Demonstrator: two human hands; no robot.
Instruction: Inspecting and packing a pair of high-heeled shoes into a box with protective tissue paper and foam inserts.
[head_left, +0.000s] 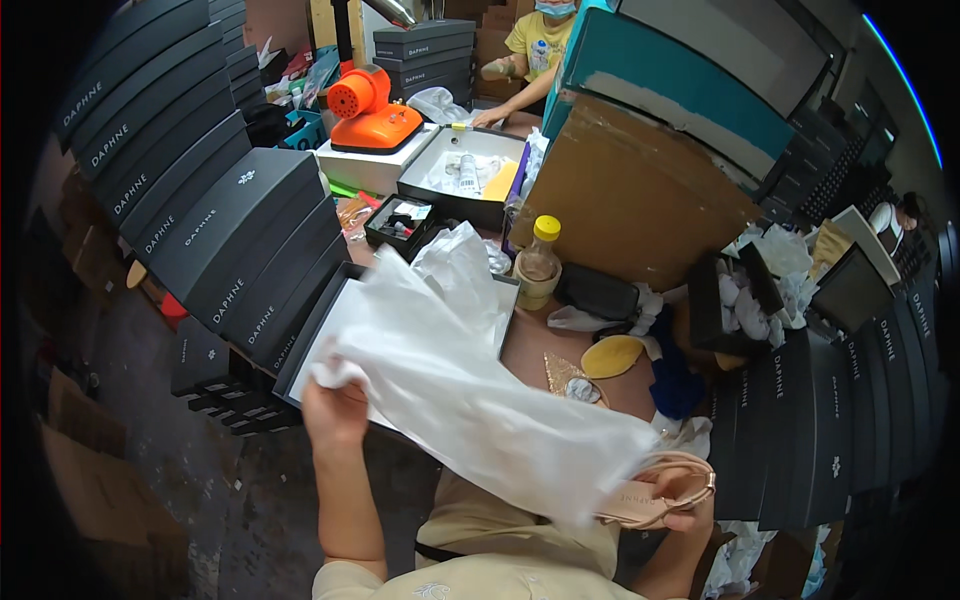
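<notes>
My left hand [338, 408] is closed on one end of a large sheet of white tissue paper [470, 395], which is blurred by motion. The sheet stretches across in front of me toward the right, its far end beside a beige strappy sandal [640, 495]. My right hand [688, 512] grips that sandal by its straps, off the table at the lower right. Beneath the paper lies an open dark shoe box [345, 272] with a white inside; the paper hides much of it.
Dark shoe boxes [250, 205] are stacked high on the left, more [790, 420] on the right. Beyond stand an orange machine [365, 105], a yellow-capped bottle [540, 255] and a large brown board [640, 190]. A yellow oval pad [612, 356] lies nearby. A co-worker [535, 60] sits opposite.
</notes>
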